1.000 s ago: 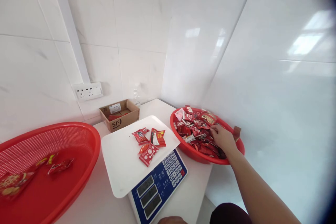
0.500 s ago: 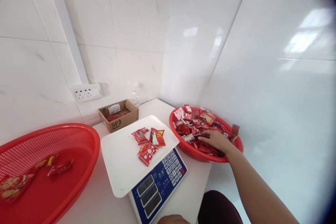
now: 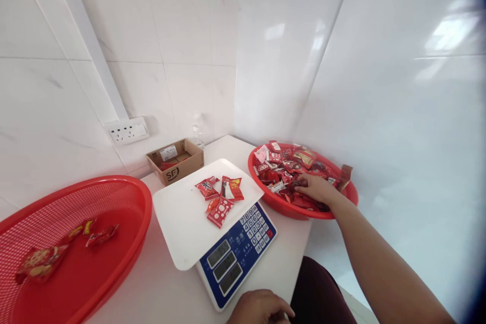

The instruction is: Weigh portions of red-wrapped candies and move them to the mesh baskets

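The red wrapped packets [image 3: 284, 172] lie heaped in a round red basin [image 3: 299, 215] just right of the digital scale [image 3: 237, 258]. The right hand [image 3: 315, 188] rests on top of them, its fingers curled down into the pile. Its grip looks partly closed, but the view does not show whether it is clamped on a packet. The left hand [image 3: 260, 308] sits near the scale's front edge, its fingers loose and slightly apart, with nothing visible in them. On the scale's white tray [image 3: 178, 223], four red packets [image 3: 220, 211] are bunched near the middle, probably placed there to keep the load steady. Left of the scale, a larger red mesh basin [image 3: 146, 207] holds a few scattered packets [image 3: 40, 263]. Behind the scale stands an open cardboard box [image 3: 178, 168] with red items inside. The scale sits between the basins on the white tabletop [image 3: 152, 283], apparently so both stay within easy reach.
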Demonstrator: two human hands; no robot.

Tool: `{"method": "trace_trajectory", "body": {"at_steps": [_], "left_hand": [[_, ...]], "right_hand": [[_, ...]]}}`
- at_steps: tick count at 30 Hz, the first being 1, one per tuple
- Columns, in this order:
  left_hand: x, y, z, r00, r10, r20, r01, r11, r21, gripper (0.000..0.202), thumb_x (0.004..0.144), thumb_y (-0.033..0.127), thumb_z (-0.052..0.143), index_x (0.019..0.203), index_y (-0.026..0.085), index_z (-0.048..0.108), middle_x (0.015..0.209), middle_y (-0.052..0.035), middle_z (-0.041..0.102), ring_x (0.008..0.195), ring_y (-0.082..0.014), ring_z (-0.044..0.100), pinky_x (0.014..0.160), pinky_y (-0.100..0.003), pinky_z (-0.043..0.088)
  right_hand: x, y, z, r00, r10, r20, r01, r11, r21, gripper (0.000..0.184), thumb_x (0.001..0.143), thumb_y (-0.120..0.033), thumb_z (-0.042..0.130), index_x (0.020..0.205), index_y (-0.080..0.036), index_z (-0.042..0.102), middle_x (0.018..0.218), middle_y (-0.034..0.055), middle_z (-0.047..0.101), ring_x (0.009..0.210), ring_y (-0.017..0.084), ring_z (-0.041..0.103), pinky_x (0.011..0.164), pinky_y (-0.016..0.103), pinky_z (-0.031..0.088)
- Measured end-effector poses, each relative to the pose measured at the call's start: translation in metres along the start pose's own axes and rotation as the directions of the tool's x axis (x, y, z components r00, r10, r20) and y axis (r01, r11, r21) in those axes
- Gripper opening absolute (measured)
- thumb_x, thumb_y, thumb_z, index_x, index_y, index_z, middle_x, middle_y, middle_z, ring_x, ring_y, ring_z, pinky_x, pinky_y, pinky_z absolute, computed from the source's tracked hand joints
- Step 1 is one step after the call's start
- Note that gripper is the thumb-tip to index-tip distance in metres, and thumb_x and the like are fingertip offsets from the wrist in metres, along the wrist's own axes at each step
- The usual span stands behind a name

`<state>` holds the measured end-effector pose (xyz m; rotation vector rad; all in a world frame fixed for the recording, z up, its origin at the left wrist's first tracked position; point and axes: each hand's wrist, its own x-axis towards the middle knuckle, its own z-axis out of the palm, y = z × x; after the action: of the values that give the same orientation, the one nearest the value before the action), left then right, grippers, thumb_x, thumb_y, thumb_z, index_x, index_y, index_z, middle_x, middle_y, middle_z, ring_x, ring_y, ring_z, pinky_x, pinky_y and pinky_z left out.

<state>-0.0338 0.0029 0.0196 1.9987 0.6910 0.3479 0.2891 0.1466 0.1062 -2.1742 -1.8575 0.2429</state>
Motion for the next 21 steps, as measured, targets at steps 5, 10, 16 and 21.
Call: {"method": "trace_trajectory", "body": {"at_steps": [5,10,16,21], "left_hand": [[0.000,0.010,-0.003,0.998,-0.067,0.002,0.067,0.997,0.027,0.029,0.079,0.022,0.060,0.106,0.022,0.070,0.098,-0.0043,0.072,0.082,-0.0172,0.067,0.074,-0.022,0.051],[0.004,0.008,0.000,0.997,-0.081,-0.013,0.081,0.996,0.044,0.026,0.084,0.029,0.058,0.108,0.024,0.069,0.099,-0.0029,0.071,0.082,-0.0177,0.066,0.077,-0.025,0.051],[0.004,0.006,0.000,0.996,-0.081,-0.020,0.082,0.996,0.043,0.028,0.081,0.028,0.058,0.106,0.024,0.070,0.098,-0.0028,0.072,0.080,-0.0165,0.065,0.074,-0.024,0.050],[0.007,-0.003,0.004,0.999,-0.045,-0.024,0.045,0.999,0.002,0.027,0.079,0.022,0.060,0.105,0.022,0.070,0.096,-0.0033,0.072,0.082,-0.0168,0.066,0.075,-0.024,0.050]], "right_hand": [[-0.002,-0.003,-0.001,0.995,0.021,-0.099,-0.025,0.999,-0.034,0.029,0.085,-0.036,0.048,0.102,-0.019,0.064,0.106,0.0106,0.069,0.098,0.027,0.062,0.085,0.036,0.045],[-0.004,-0.008,-0.005,0.983,0.042,-0.178,-0.052,0.998,-0.047,0.037,0.088,-0.042,0.042,0.107,-0.019,0.064,0.108,0.0113,0.068,0.102,0.028,0.061,0.086,0.036,0.044],[-0.003,-0.011,-0.006,0.967,0.059,-0.248,-0.060,0.998,0.003,0.041,0.088,-0.045,0.042,0.110,-0.017,0.062,0.112,0.0120,0.066,0.106,0.028,0.059,0.090,0.038,0.043],[-0.003,-0.010,-0.007,0.941,0.087,-0.326,-0.070,0.995,0.065,0.043,0.087,-0.046,0.041,0.111,-0.016,0.061,0.113,0.0133,0.066,0.107,0.029,0.059,0.091,0.040,0.044]]}}
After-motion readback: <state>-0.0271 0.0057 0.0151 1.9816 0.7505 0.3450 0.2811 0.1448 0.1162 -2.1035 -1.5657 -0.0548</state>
